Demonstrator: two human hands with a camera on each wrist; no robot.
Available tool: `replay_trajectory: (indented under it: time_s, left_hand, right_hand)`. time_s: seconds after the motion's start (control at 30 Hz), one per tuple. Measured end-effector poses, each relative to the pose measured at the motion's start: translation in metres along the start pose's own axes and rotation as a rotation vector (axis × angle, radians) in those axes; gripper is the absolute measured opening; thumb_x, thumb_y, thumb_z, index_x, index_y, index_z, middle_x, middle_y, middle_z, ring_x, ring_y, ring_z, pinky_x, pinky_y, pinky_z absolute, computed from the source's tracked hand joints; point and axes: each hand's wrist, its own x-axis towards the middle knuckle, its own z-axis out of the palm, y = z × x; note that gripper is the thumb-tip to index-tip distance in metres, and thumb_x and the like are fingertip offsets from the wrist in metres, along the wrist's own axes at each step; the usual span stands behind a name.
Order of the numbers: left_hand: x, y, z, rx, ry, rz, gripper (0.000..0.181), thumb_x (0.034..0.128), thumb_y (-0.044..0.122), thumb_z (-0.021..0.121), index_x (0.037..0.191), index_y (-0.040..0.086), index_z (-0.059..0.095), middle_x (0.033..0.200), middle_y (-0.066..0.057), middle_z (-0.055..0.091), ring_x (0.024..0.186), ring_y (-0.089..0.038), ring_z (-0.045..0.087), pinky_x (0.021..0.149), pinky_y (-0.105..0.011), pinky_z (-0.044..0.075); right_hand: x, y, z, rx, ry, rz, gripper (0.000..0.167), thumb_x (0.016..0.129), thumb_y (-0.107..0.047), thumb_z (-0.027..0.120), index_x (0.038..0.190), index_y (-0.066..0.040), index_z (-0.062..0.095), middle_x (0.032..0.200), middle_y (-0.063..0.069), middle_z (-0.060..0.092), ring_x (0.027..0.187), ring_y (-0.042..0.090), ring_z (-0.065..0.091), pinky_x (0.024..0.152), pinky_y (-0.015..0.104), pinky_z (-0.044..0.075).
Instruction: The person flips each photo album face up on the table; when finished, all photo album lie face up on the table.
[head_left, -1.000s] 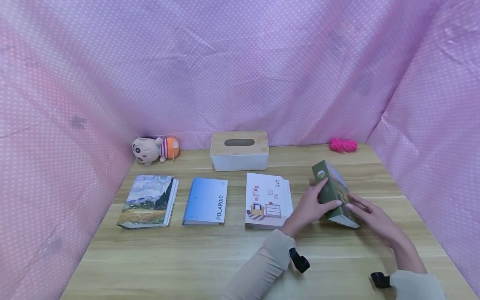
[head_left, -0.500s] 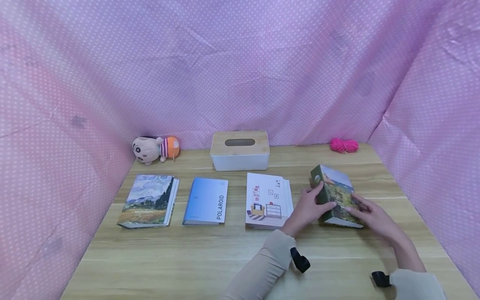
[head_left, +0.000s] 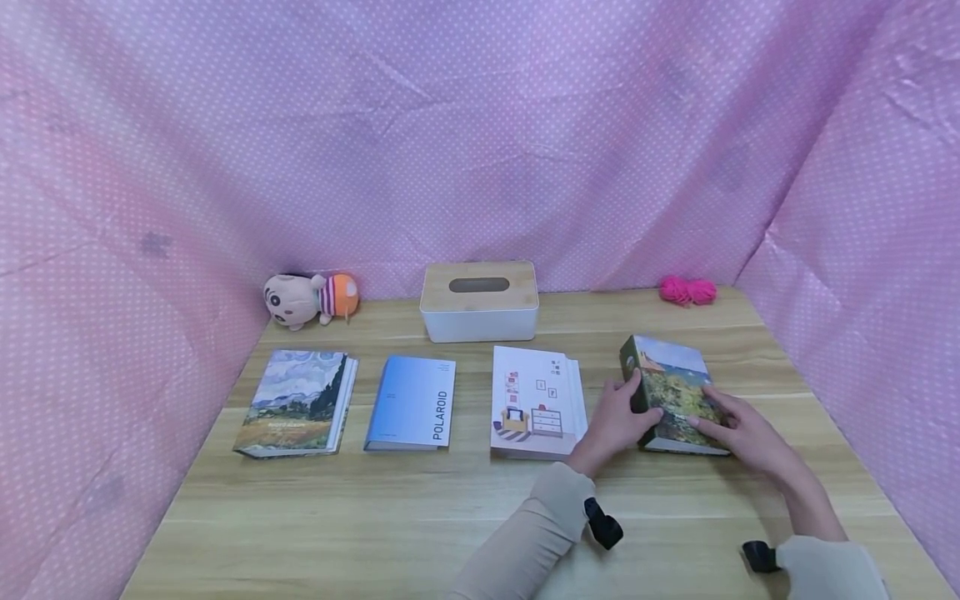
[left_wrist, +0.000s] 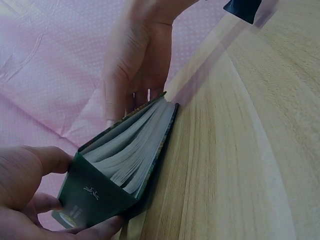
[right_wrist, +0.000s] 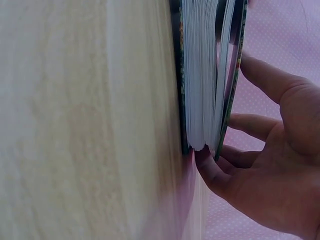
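Note:
A thick photo album [head_left: 678, 392] with a painted landscape cover and green spine lies at the table's right, cover up. My left hand [head_left: 617, 419] holds it along the spine, thumb at the cover's near edge. Over the opposite edge, my right hand [head_left: 750, 431] has its thumb on the cover. In the right wrist view, fingers [right_wrist: 212, 167] of that hand curl against the page edges. The left wrist view shows the spine [left_wrist: 92, 192] between left thumb and fingers, and the pages slightly fanned under the cover.
Left of my hands lie a white album [head_left: 528, 400], a blue POLAROID album [head_left: 411, 402] and another landscape album [head_left: 296, 404]. Behind them are a tissue box [head_left: 480, 325], a plush doll [head_left: 311, 298] and pink yarn [head_left: 687, 291]. A pink dotted cloth [head_left: 480, 167] encloses the table's back and sides.
The album has tipped down from its tilted stance, its spine turning leftward and its cover now facing up. Both hands have stayed on it, moving only slightly.

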Motion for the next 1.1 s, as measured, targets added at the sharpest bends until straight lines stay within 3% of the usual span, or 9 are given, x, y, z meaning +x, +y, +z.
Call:
replay_trajectory:
  time_s: [0.5,0.9,1.1]
  left_hand:
    - [-0.002,-0.002,0.001,0.046,-0.022,0.047,0.07,0.0919,0.038,0.061,0.152,0.023,0.027,0.147,-0.003,0.043,0.135,-0.015,0.04,0.104,-0.028,0.041]
    - [-0.003,-0.012,0.001,-0.186,-0.034,-0.026,0.07,0.0948,0.026,0.058,0.153,0.026,0.02,0.155,0.005,0.03,0.141,-0.016,0.032,0.11,-0.037,0.037]
    - [-0.004,-0.014,0.0,-0.204,-0.022,-0.044,0.07,0.0944,0.023,0.058,0.153,0.026,0.02,0.155,0.005,0.03,0.142,-0.016,0.03,0.111,-0.038,0.036]
  right_hand:
    - [0.0,-0.004,0.001,-0.061,0.02,0.008,0.082,0.094,-0.039,0.059,0.149,0.005,0.019,0.146,0.04,0.022,0.131,0.061,0.02,0.099,0.073,0.023]
    - [-0.002,-0.01,0.008,-0.114,0.03,0.007,0.08,0.093,-0.04,0.059,0.146,0.009,0.024,0.144,0.043,0.022,0.129,0.062,0.021,0.1,0.072,0.023]
    - [-0.003,-0.014,0.01,-0.134,0.03,0.021,0.08,0.093,-0.042,0.058,0.146,0.009,0.025,0.143,0.043,0.022,0.129,0.062,0.022,0.099,0.072,0.024]
